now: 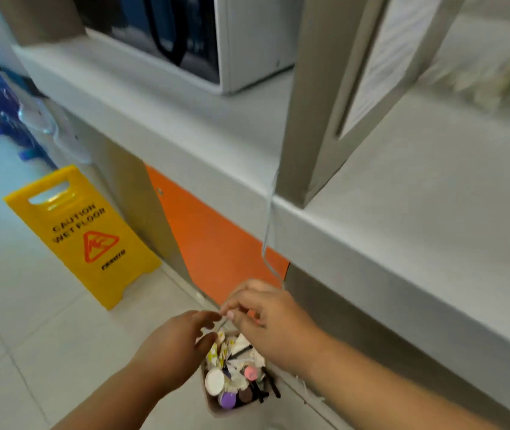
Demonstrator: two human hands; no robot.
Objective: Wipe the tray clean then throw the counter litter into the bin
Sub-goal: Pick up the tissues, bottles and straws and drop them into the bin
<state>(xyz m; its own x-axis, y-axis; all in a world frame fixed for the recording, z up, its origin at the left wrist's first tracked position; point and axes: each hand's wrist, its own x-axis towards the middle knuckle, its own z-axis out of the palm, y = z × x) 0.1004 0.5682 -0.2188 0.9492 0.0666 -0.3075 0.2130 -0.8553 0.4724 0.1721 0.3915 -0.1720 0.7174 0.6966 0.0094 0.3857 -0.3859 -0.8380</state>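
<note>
Your left hand hovers above the bin, fingers relaxed and holding nothing; your right hand, also above the bin, pinches a thin pale litter scrap. It looks feather-light, limp and clingy, so hold one end and flick it free.

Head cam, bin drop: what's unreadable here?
All head view:
1. What the right hand has in its grip: thin pale scrap, too small and blurred to identify.
2. Whether the left hand touches it: blurred.
3. Walls of the bin: hidden by both hands and litter.
4. Text on the framed notice: blurred.
5. The tray: outside the frame.
</note>
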